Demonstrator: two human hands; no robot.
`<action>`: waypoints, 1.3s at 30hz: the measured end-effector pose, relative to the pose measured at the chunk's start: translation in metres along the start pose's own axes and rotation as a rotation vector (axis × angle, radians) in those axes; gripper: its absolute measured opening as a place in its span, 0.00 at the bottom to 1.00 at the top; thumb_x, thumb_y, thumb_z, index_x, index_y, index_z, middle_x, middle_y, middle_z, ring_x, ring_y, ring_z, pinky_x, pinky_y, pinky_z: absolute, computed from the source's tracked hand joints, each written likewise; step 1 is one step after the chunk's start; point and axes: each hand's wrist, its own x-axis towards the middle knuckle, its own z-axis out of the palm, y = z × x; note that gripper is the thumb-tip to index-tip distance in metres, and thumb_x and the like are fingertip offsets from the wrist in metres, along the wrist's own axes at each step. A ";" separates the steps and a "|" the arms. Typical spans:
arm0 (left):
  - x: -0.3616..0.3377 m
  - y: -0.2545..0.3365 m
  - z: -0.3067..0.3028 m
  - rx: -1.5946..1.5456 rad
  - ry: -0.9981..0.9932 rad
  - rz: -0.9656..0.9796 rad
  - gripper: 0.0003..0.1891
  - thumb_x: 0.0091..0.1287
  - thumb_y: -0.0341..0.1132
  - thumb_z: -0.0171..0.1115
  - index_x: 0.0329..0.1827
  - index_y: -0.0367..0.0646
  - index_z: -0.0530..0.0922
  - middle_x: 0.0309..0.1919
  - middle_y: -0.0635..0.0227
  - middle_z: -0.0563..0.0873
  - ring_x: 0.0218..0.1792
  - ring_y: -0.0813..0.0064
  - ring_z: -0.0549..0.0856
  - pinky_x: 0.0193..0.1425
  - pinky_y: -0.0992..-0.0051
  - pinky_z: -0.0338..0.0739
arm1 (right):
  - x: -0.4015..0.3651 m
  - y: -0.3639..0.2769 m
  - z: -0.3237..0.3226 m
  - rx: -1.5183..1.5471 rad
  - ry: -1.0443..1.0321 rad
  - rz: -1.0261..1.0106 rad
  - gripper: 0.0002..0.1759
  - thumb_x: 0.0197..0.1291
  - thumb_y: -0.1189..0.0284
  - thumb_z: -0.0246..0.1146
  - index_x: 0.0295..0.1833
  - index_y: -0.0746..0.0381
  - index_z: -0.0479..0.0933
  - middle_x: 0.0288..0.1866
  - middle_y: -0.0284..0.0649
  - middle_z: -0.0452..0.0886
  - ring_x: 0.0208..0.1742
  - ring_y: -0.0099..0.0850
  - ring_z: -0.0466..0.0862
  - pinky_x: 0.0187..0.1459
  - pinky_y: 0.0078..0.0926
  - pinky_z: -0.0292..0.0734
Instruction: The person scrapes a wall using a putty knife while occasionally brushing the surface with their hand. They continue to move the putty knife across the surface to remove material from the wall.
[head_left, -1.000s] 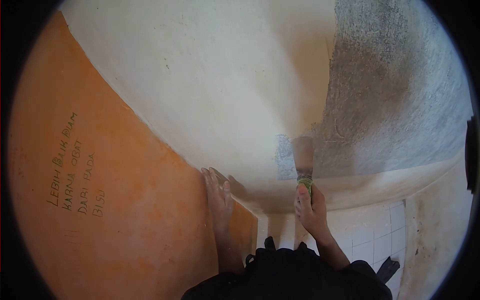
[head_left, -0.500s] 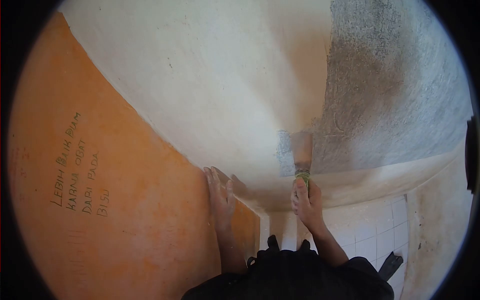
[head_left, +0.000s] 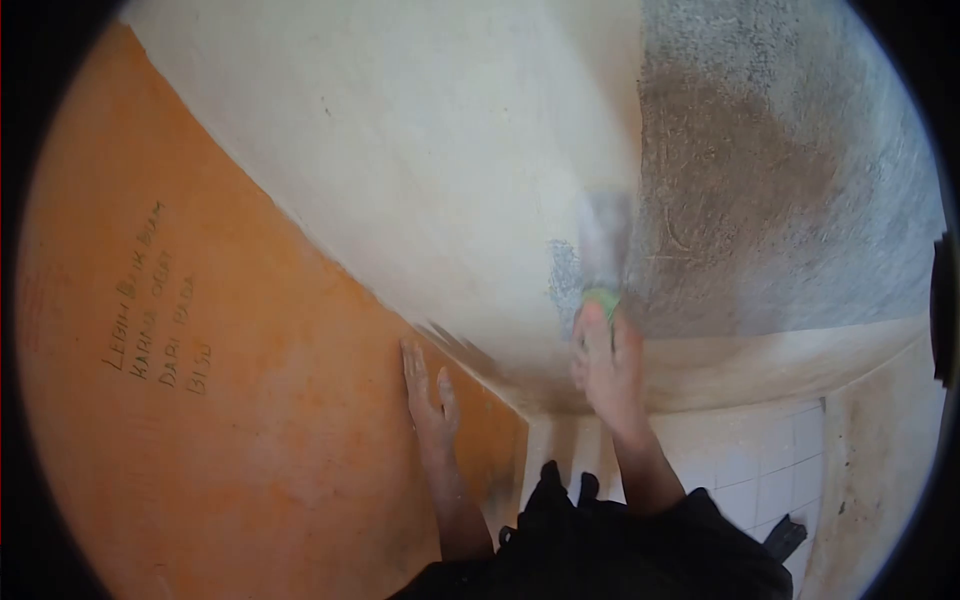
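Note:
My right hand grips the green handle of a scraper, its broad blade blurred by motion and pointing up along the wall. The blade overlaps the white painted wall, close to the edge of a rough grey bare area. Just left of the blade shows a small grey scraped patch. My left hand rests with fingers stretched out against the orange wall, near the corner where it meets the white one.
Green handwriting runs across the orange wall. Below the white wall lies a white tiled floor, with a dark object on it at lower right. Another pale, stained wall rises on the right.
My right hand has pushed the scraper upward along the wall, its blade now higher than before. My left hand has shifted slightly down, its fingers now lying on the orange wall.

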 end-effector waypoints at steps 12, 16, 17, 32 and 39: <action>0.011 -0.015 0.046 0.274 -0.247 -0.157 0.42 0.70 0.56 0.52 0.78 0.43 0.46 0.77 0.49 0.45 0.78 0.58 0.45 0.75 0.44 0.37 | -0.005 0.035 -0.004 -0.038 0.010 -0.086 0.15 0.74 0.62 0.51 0.39 0.62 0.70 0.22 0.26 0.65 0.21 0.13 0.64 0.21 0.15 0.59; 0.007 -0.019 0.051 0.337 -0.251 -0.146 0.43 0.69 0.60 0.51 0.78 0.44 0.46 0.77 0.50 0.44 0.78 0.57 0.43 0.74 0.42 0.37 | -0.011 0.031 0.006 0.050 -0.007 0.031 0.19 0.73 0.56 0.49 0.33 0.57 0.64 0.20 0.26 0.62 0.16 0.14 0.60 0.17 0.14 0.56; 0.008 -0.020 0.051 0.343 -0.257 -0.144 0.43 0.69 0.60 0.51 0.78 0.44 0.46 0.77 0.50 0.44 0.78 0.57 0.43 0.74 0.42 0.37 | -0.010 0.033 0.007 0.058 -0.004 0.034 0.19 0.73 0.56 0.49 0.33 0.57 0.64 0.20 0.26 0.62 0.16 0.14 0.60 0.17 0.14 0.56; -0.002 -0.038 0.059 0.457 -0.173 -0.016 0.35 0.73 0.51 0.48 0.77 0.44 0.50 0.77 0.50 0.47 0.77 0.57 0.49 0.73 0.44 0.45 | -0.007 0.036 0.005 0.007 -0.014 0.015 0.16 0.74 0.61 0.50 0.35 0.60 0.66 0.22 0.25 0.63 0.20 0.14 0.62 0.21 0.15 0.59; 0.000 -0.045 0.064 0.522 -0.082 0.117 0.31 0.72 0.46 0.49 0.75 0.40 0.57 0.75 0.46 0.52 0.76 0.55 0.54 0.73 0.54 0.51 | 0.003 0.011 0.007 0.070 -0.048 -0.054 0.15 0.74 0.61 0.50 0.35 0.58 0.67 0.22 0.24 0.63 0.20 0.14 0.62 0.20 0.15 0.59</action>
